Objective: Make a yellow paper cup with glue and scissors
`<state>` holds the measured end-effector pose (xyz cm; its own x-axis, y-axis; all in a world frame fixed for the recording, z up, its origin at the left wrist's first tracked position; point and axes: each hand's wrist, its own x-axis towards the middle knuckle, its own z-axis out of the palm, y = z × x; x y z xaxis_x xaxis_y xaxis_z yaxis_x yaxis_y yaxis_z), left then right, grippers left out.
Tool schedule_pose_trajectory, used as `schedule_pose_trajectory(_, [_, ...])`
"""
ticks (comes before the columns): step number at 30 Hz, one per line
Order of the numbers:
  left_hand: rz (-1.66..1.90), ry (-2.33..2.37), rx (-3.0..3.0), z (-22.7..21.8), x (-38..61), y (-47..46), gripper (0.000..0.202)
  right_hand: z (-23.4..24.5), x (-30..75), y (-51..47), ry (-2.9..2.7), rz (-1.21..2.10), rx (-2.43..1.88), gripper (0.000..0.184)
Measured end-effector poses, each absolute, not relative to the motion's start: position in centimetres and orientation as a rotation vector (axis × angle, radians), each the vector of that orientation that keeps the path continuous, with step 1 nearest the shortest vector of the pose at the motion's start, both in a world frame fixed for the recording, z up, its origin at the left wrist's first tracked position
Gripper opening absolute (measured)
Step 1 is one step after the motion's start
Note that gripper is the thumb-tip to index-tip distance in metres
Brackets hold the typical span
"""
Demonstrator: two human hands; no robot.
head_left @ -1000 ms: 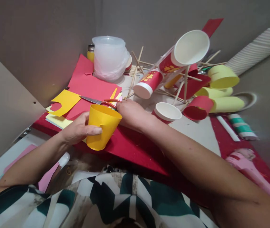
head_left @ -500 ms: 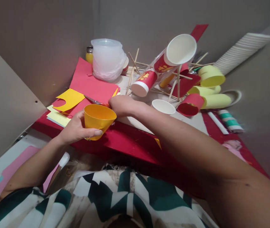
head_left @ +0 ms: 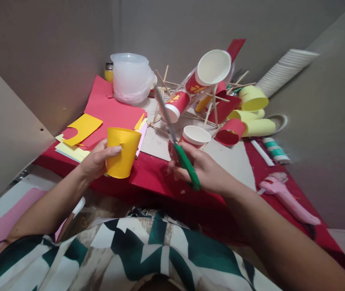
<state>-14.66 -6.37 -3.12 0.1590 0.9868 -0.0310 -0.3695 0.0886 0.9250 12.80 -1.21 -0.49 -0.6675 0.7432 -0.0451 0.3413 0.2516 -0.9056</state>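
My left hand (head_left: pixel 98 158) is wrapped round the side of a yellow paper cup (head_left: pixel 124 155), thumb across its front, and holds it nearly upright over the table's front edge. To the right of the cup, my right hand (head_left: pixel 198 165) grips a pair of scissors (head_left: pixel 182 159) by its green handle. The blades point up and away from me and look closed, though they are blurred. Behind my right hand stands a red and white paper cup (head_left: pixel 195 136). Left of the yellow cup lies a yellow paper piece (head_left: pixel 85 128) with a rounded cut-out, on red paper sheets (head_left: pixel 112 109).
A frame of wooden sticks (head_left: pixel 210 107) carries red-and-white cups (head_left: pixel 213 66) joined in a tube. White cups (head_left: pixel 286 72) lean stacked at the right. A pink glue gun (head_left: pixel 287 198), rolled yellow paper (head_left: pixel 259 127) and a plastic tub (head_left: pixel 131 76) also lie on the table.
My right hand has moved right and back from beside the yellow cup, with the scissors now raised in it. The yellow cup has been turned so that its side faces me.
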Motion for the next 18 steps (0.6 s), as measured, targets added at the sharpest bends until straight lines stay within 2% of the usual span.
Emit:
schedule_pose_trajectory(3, [1.141, 0.764, 0.884, -3.1, -14.2, -6.1, 0.053, -1.0, 14.9, -2.9, -2.038, 1.347, -0.917, 0.034])
schedule_pose_trajectory(9, [0.946, 0.637, 0.746, -3.8, -12.2, -5.5, 0.056, -2.3, 17.4, -4.5, -1.944, 1.115, -1.029, 0.031])
schedule_pose_trajectory(14, [0.679, 0.681, 0.734, -4.0, -8.6, -5.4, 0.058, -3.4, 18.1, -5.0, -1.720, 1.051, -0.892, 0.032])
schedule_pose_trajectory(18, [0.556, 0.672, 0.865, -3.9, -5.4, -5.5, 0.050, -2.9, 18.0, -5.9, -1.685, 1.025, -0.872, 0.041])
